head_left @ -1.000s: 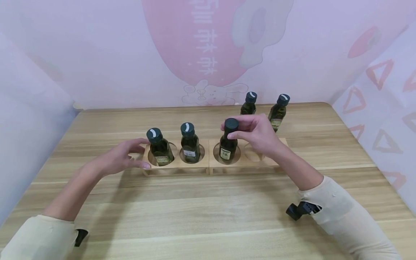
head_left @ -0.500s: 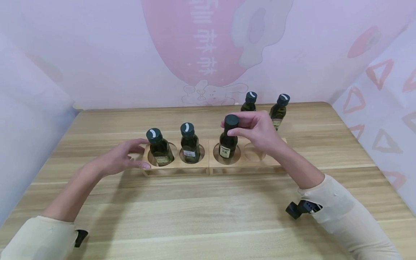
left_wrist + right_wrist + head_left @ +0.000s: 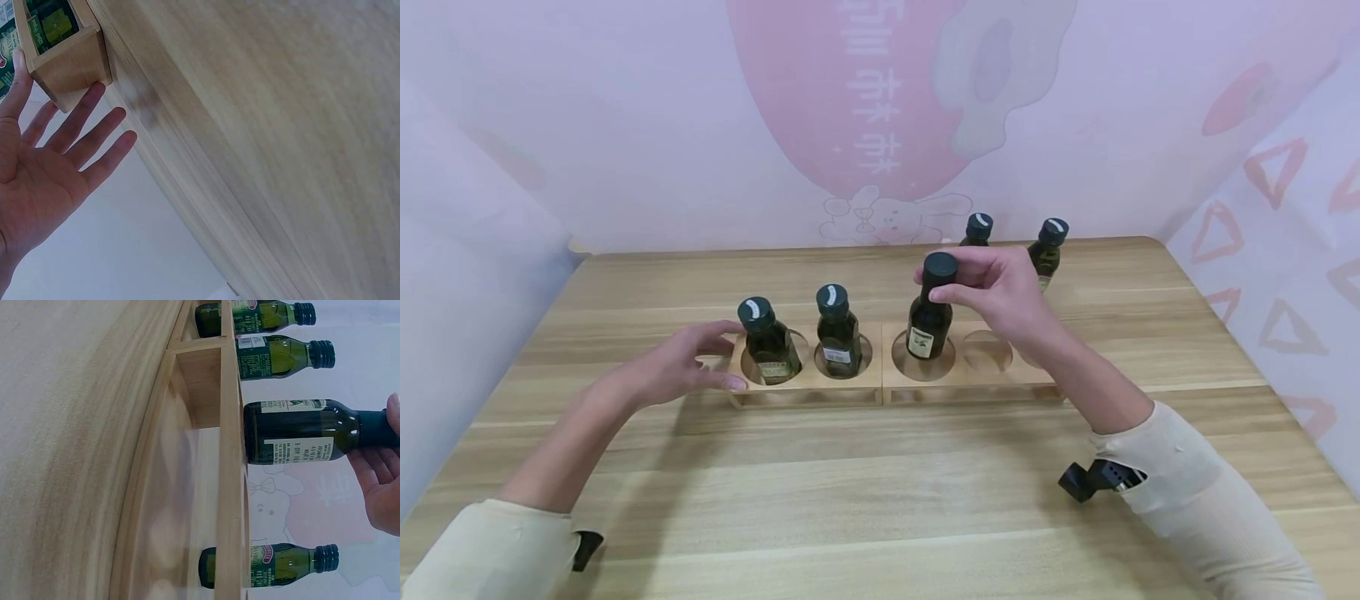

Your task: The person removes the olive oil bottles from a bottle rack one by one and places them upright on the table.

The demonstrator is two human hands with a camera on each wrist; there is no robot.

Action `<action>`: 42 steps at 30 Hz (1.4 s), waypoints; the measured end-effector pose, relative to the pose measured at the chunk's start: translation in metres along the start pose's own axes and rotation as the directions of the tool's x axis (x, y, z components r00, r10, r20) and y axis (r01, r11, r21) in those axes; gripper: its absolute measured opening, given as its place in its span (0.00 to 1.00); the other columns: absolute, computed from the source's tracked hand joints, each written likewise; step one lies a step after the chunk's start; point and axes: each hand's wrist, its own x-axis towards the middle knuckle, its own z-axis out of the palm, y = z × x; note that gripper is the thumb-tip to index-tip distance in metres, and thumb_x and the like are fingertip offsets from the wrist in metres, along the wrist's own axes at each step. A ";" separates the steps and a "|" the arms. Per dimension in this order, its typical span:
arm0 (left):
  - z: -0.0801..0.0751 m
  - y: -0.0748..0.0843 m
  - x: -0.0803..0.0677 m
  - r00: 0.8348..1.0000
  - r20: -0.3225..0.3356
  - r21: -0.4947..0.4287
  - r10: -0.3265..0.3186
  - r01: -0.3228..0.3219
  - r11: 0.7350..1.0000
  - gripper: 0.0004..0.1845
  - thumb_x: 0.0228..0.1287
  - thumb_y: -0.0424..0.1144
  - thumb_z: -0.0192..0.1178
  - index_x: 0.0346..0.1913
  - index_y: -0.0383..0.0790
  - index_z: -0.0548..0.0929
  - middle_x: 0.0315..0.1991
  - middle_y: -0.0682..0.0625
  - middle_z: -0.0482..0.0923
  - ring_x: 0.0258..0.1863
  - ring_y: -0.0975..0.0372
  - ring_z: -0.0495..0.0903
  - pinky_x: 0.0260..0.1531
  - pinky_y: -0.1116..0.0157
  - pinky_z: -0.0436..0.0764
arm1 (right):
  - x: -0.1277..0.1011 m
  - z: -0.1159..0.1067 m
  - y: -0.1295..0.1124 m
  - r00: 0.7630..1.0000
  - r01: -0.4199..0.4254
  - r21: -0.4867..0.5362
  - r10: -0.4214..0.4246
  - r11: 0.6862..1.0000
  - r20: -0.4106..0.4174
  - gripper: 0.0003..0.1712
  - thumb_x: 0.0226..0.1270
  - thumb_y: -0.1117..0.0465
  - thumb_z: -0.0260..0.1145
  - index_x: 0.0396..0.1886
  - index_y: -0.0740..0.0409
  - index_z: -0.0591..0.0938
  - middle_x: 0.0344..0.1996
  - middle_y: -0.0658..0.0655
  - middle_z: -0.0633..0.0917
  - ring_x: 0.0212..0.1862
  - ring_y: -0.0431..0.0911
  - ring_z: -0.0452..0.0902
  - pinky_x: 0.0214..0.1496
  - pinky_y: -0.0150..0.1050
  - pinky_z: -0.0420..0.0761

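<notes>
Fingers [image 3: 958, 293] and thumb of the right hand [image 3: 1000, 296] pinch the black cap of a dark green bottle [image 3: 929, 321], which hangs upright with its base just above the third hole of the wooden rack [image 3: 958, 379]; the right wrist view shows the bottle's bottom level with the rack's top board, barely clear of it. The left hand [image 3: 681, 367] lies with fingers straight and relaxed against the rack's left end, gripping nothing, and the left wrist view shows the fingertips [image 3: 94, 94] touching the corner of the wood. Two more bottles sit in the rack, one in the first hole [image 3: 766, 343] and one in the second hole [image 3: 837, 333]. The fourth hole [image 3: 987, 350] holds no bottle. Two further bottles [image 3: 976, 229] [image 3: 1048, 244] stand on the tabletop [image 3: 880, 492] behind the rack, partly hidden by the right hand.
</notes>
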 end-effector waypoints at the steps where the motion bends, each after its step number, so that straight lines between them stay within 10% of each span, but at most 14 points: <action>1: 0.000 0.000 0.000 1.000 0.000 0.000 0.000 0.000 1.000 0.37 0.65 0.37 0.73 0.72 0.29 0.69 0.62 0.32 0.79 0.64 0.37 0.77 0.57 0.37 0.78 | 0.000 0.000 -0.001 1.000 0.002 -0.001 -0.002 1.000 -0.004 0.21 0.62 0.76 0.74 0.56 0.69 0.86 0.47 0.66 0.90 0.52 0.55 0.88 0.57 0.43 0.85; 42: 0.001 -0.001 -0.002 1.000 0.000 0.015 -0.013 0.013 1.000 0.38 0.66 0.39 0.73 0.73 0.28 0.68 0.62 0.30 0.79 0.64 0.36 0.76 0.58 0.35 0.77 | 0.020 -0.008 0.003 0.992 0.009 0.027 -0.006 1.000 -0.128 0.19 0.63 0.76 0.73 0.54 0.67 0.87 0.47 0.63 0.90 0.49 0.46 0.90 0.60 0.38 0.83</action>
